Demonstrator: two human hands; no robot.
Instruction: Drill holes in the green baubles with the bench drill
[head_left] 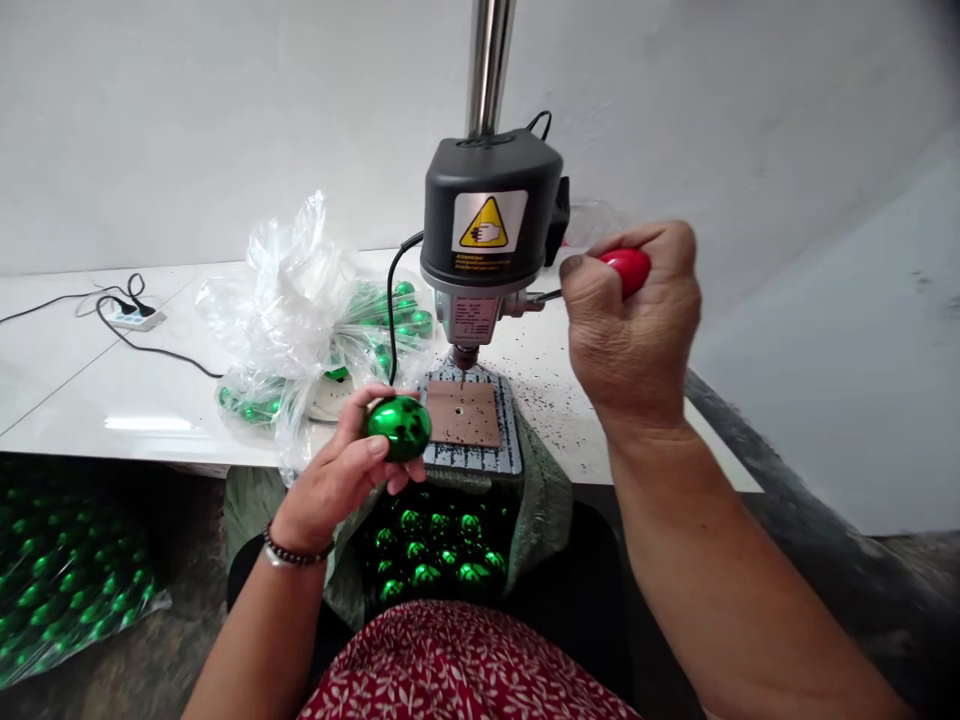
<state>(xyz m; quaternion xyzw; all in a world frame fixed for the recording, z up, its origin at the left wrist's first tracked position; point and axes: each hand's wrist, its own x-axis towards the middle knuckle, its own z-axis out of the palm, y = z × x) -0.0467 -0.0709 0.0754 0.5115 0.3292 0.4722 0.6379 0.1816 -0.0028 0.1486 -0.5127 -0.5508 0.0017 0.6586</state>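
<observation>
A shiny green ball is held in the fingers of my left hand, just left of the drill press base. My right hand is wrapped round the red knob of the lever on the right side of the drill press. The thin drill bit points down over a brown board with a small hole in it. Dark shavings lie scattered on the board and around the base.
A clear plastic bag with green balls sits left of the press. In front of me, a sack holds several more. Another bag of green balls is at lower left. A power strip and black cables lie on the white table.
</observation>
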